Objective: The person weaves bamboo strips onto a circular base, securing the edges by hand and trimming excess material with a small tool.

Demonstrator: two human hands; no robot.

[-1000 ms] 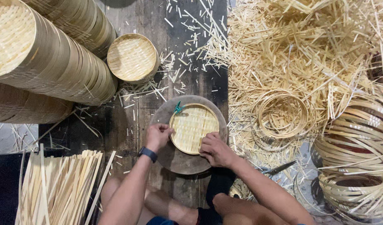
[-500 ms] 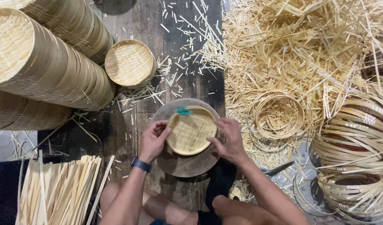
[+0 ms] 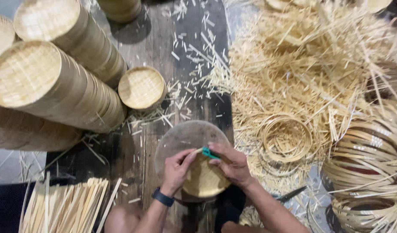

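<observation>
Both hands on woven bamboo tray (image 3: 205, 181) atop round wooden block (image 3: 181, 138): left hand (image 3: 177, 169) gripping rim, right hand (image 3: 233, 164) pinching teal tool (image 3: 210, 153).

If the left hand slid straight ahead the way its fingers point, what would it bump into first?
The left hand points up and right, so it would probably first meet the right hand holding the small green tool over the woven bamboo disc.

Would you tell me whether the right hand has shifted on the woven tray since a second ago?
Yes. The right hand has moved from the woven tray's near right edge to its far edge, over the round wooden block, beside the left hand.
</observation>
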